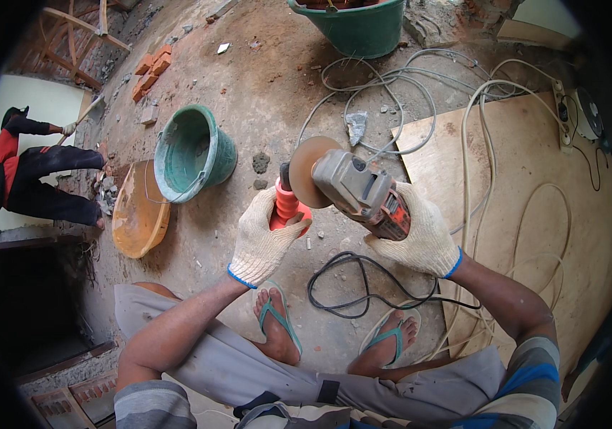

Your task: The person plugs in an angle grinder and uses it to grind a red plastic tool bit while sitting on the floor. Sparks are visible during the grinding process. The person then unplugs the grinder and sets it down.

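Both my hands wear off-white knitted gloves with blue cuffs. My right hand [417, 239] is closed around the body of an angle grinder [359, 189], grey-headed with a red and black body. Its round brown disc [311, 171] faces left. My left hand [258, 239] grips a red ribbed handle [287, 205] with a wide flange and a dark end. That dark end is right beside the disc's edge; I cannot tell whether they touch, or whether the disc spins. Below the grinder, a black cord [352, 293] lies looped on the floor between my sandalled feet.
Ahead left stand a green bucket [223, 154] and a tilted orange basin [138, 214]. A larger green tub [363, 32] is at the top. Pale cables [488, 136] coil across a plywood sheet [520, 164] on the right. Another person [41, 161] bends with a long-handled tool at far left, near bricks [150, 71].
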`<state>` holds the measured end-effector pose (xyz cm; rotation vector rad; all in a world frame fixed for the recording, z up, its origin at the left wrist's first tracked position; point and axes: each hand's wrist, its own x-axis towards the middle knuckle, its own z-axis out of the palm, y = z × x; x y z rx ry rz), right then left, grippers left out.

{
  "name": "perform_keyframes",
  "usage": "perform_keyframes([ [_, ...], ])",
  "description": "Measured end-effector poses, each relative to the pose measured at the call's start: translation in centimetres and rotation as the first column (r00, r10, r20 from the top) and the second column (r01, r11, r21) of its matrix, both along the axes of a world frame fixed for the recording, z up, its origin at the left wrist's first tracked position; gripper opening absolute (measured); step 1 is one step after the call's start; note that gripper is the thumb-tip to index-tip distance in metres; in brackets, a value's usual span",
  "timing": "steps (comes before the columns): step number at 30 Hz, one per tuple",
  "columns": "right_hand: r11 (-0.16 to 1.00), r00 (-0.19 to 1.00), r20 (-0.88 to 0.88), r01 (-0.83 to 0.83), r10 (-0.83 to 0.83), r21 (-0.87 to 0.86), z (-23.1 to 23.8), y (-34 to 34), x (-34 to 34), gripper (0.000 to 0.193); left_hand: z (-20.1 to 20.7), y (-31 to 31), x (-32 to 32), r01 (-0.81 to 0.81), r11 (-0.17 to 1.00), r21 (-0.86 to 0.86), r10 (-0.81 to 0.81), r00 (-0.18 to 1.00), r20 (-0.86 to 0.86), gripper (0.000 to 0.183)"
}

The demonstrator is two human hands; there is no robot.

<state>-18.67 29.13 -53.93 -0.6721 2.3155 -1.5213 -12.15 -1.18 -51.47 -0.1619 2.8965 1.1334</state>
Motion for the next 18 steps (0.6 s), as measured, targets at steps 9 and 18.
perform_keyframes([
  [9,1.0,1.0,-0.012,0.015,-0.015,-0.014,-0.22,0.14,0.14,0.088,-0.37,-0.27,-0.01,-0.001,1.0,-0.001,0.001,0.997,-0.08,0.054],
  [18,0.998,0.997,-0.068,-0.036,0.033,-0.044,-0.33,0.1,0.62,0.089,-0.04,0.24,-0.11,0.004,1.0,-0.013,-0.006,0.992,-0.126,0.056],
])
